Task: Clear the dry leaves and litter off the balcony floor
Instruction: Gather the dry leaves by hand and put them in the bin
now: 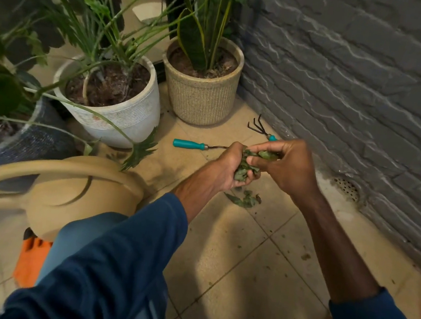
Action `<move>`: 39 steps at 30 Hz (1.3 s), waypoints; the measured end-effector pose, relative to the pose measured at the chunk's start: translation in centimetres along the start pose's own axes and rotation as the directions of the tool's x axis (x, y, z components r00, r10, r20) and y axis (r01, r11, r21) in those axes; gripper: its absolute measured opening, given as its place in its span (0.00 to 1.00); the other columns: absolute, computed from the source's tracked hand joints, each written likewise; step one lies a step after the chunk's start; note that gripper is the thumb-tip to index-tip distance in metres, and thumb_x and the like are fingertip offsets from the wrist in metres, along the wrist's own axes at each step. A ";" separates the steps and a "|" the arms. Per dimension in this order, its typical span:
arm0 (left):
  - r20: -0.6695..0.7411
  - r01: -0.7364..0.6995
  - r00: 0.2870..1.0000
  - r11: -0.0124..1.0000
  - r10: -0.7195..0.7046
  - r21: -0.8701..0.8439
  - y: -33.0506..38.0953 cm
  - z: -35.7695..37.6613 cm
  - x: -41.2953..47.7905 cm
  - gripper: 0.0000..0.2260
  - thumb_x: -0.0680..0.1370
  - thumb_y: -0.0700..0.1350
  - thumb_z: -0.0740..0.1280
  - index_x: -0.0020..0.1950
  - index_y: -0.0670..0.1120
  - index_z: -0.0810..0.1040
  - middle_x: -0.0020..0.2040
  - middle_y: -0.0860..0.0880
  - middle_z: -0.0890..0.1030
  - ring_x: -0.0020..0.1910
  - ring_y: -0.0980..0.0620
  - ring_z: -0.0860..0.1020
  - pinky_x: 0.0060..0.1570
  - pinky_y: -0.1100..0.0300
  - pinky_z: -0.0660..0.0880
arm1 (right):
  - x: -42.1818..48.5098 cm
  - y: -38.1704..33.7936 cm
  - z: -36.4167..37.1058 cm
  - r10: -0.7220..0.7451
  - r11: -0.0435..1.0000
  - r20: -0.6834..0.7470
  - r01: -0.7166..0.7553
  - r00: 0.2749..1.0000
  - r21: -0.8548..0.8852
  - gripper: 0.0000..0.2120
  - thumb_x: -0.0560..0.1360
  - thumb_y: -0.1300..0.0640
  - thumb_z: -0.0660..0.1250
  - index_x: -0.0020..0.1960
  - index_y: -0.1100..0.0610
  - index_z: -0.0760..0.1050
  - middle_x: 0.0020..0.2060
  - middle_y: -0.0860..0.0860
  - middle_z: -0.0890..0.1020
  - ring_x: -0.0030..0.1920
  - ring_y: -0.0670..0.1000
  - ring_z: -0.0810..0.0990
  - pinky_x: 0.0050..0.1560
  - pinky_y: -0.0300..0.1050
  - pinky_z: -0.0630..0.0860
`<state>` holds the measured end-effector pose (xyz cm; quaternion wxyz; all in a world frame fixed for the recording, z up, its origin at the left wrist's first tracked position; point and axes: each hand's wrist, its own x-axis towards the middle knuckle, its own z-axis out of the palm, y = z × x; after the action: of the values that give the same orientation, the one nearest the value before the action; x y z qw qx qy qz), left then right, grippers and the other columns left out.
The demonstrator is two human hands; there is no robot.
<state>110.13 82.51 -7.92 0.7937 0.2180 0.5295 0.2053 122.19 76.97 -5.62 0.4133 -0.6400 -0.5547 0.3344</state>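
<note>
Close together, left hand (225, 166) cupping leaves (244, 168), right hand (288, 164) pinching them

The snake plant pot (199, 99) stands in the floor's (232, 264) far corner against the wall (353, 83), a second pot (128, 118) left of it. Before them lie a hand rake (260, 128) and a hand tool (189, 144); watering can (72, 192) left, loose leaves (244, 200) mid-floor.

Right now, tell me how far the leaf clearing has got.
Done: a bunch of leaves is gathered in the left hand. In hand: the right hand pinches one more leaf at the bunch. Left: a small leaf pile and scattered crumbs on the tiles.
</note>
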 end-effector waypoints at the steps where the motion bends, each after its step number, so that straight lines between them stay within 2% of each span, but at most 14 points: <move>1: -0.005 -0.003 1.000 1.000 0.003 0.005 0.0 -0.1 0.1 0.15 0.82 0.46 0.52 0.45 0.43 0.75 0.33 0.46 0.76 0.31 0.51 0.74 0.21 0.66 0.68 | 0.0 0.1 0.2 0.007 0.999 0.002 -0.007 1.000 -0.035 0.12 0.68 0.65 0.80 0.51 0.58 0.87 0.40 0.48 0.87 0.38 0.42 0.85 0.40 0.31 0.78; 4: -0.035 -0.005 0.999 0.999 0.006 0.033 -0.1 -0.2 0.2 0.15 0.82 0.48 0.54 0.43 0.43 0.75 0.32 0.46 0.77 0.31 0.50 0.75 0.23 0.66 0.70 | 0.1 0.5 0.8 0.038 0.988 -0.016 -0.040 0.999 -0.146 0.12 0.67 0.63 0.81 0.49 0.55 0.87 0.39 0.46 0.86 0.37 0.38 0.83 0.38 0.26 0.74; 7: -0.072 -0.016 0.997 0.998 0.020 0.061 -0.6 -0.2 0.3 0.16 0.81 0.50 0.55 0.42 0.44 0.75 0.29 0.47 0.77 0.29 0.51 0.76 0.25 0.66 0.71 | 0.1 0.7 1.4 0.056 0.979 -0.030 -0.061 0.998 -0.194 0.12 0.67 0.63 0.81 0.49 0.55 0.87 0.40 0.47 0.87 0.37 0.39 0.84 0.40 0.31 0.78; 9: -0.115 -0.045 0.992 0.996 0.055 0.080 -1.0 -0.1 0.5 0.14 0.80 0.51 0.57 0.45 0.44 0.77 0.34 0.46 0.79 0.32 0.51 0.77 0.28 0.64 0.74 | 0.0 0.7 2.1 0.033 0.972 -0.071 -0.048 0.997 -0.230 0.12 0.67 0.63 0.80 0.49 0.54 0.87 0.40 0.48 0.87 0.39 0.43 0.84 0.43 0.36 0.80; 12: -0.185 -0.118 0.973 0.987 0.136 0.105 -1.7 -0.1 1.2 0.12 0.78 0.50 0.58 0.48 0.45 0.79 0.40 0.46 0.79 0.36 0.51 0.77 0.29 0.63 0.75 | -0.7 -0.1 3.5 -0.061 0.947 -0.104 0.024 0.993 -0.320 0.09 0.70 0.66 0.76 0.47 0.55 0.87 0.37 0.48 0.86 0.38 0.45 0.83 0.39 0.35 0.76; 16: -0.274 -0.171 0.943 0.982 0.188 0.085 -1.9 -0.4 1.9 0.12 0.76 0.50 0.60 0.43 0.45 0.80 0.40 0.45 0.82 0.41 0.45 0.80 0.41 0.54 0.76 | -1.3 -1.0 4.9 -0.066 0.912 -0.037 0.045 0.997 -0.407 0.08 0.74 0.67 0.69 0.47 0.56 0.84 0.37 0.50 0.83 0.39 0.47 0.81 0.37 0.42 0.77; 18: -0.293 -0.194 0.933 0.978 0.206 0.070 -1.8 -0.7 2.2 0.11 0.75 0.49 0.61 0.44 0.45 0.80 0.40 0.44 0.82 0.43 0.44 0.81 0.44 0.52 0.77 | -1.4 -1.2 5.4 0.007 0.911 0.039 0.010 0.999 -0.413 0.09 0.76 0.66 0.67 0.52 0.57 0.82 0.43 0.51 0.83 0.45 0.49 0.81 0.38 0.39 0.74; 21: -0.314 -0.196 0.926 0.978 0.209 0.070 -1.6 -1.4 2.8 0.10 0.77 0.46 0.61 0.47 0.43 0.80 0.41 0.44 0.81 0.42 0.45 0.81 0.40 0.54 0.77 | -1.3 -1.3 5.4 0.115 0.921 0.195 -0.031 0.974 -0.389 0.16 0.77 0.65 0.62 0.63 0.56 0.77 0.54 0.52 0.81 0.56 0.51 0.78 0.45 0.40 0.74; 23: -0.310 -0.177 0.932 0.982 0.188 0.061 -1.5 -1.6 2.7 0.09 0.78 0.46 0.61 0.45 0.44 0.78 0.39 0.45 0.80 0.38 0.47 0.79 0.34 0.58 0.75 | -1.4 -1.4 4.8 0.113 0.932 0.241 -0.020 0.964 -0.361 0.17 0.77 0.66 0.59 0.63 0.56 0.76 0.53 0.52 0.80 0.55 0.50 0.78 0.44 0.38 0.74; 26: -0.257 -0.144 0.954 0.988 0.155 0.061 -1.2 -1.7 2.0 0.10 0.79 0.46 0.58 0.41 0.46 0.75 0.34 0.47 0.77 0.30 0.51 0.75 0.30 0.61 0.72 | -1.4 -1.5 4.0 0.006 0.939 0.139 0.042 0.990 -0.342 0.17 0.78 0.68 0.60 0.55 0.55 0.83 0.44 0.51 0.84 0.46 0.48 0.82 0.35 0.31 0.72; 29: -0.201 -0.111 0.971 0.988 0.130 0.103 -1.0 -1.6 1.4 0.10 0.79 0.47 0.57 0.41 0.46 0.74 0.27 0.49 0.75 0.22 0.54 0.72 0.25 0.65 0.68 | -1.2 -1.0 3.3 -0.035 0.961 0.019 0.039 0.999 -0.274 0.11 0.77 0.66 0.68 0.54 0.55 0.86 0.40 0.47 0.86 0.39 0.39 0.83 0.37 0.27 0.75; 31: -0.153 -0.086 0.983 0.989 0.104 0.121 -0.9 -1.5 1.1 0.11 0.78 0.48 0.57 0.45 0.45 0.76 0.29 0.48 0.77 0.23 0.54 0.74 0.23 0.66 0.68 | -0.7 -0.1 2.5 0.017 0.989 -0.014 -0.019 1.000 -0.149 0.09 0.74 0.64 0.75 0.52 0.56 0.86 0.40 0.45 0.86 0.37 0.38 0.84 0.43 0.33 0.81; 33: -0.118 -0.059 0.990 0.991 0.074 0.124 -0.7 -1.4 0.8 0.12 0.79 0.48 0.58 0.48 0.44 0.78 0.31 0.47 0.79 0.24 0.53 0.75 0.23 0.66 0.69 | -0.4 0.5 2.0 0.046 0.997 -0.017 -0.047 0.999 -0.067 0.09 0.70 0.65 0.78 0.49 0.58 0.87 0.40 0.48 0.87 0.39 0.43 0.86 0.46 0.40 0.83; 39: -0.152 -0.088 0.982 0.985 0.110 0.148 -0.5 -1.5 0.1 0.14 0.79 0.49 0.59 0.49 0.42 0.80 0.32 0.44 0.81 0.23 0.52 0.78 0.23 0.66 0.73 | 0.1 1.3 2.7 0.033 0.999 -0.056 -0.035 0.998 -0.024 0.09 0.67 0.65 0.80 0.46 0.56 0.87 0.37 0.47 0.87 0.38 0.43 0.86 0.42 0.37 0.81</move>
<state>108.83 82.37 -8.83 0.7201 0.2823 0.5931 0.2237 120.36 77.46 -7.97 0.4149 -0.6635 -0.5361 0.3166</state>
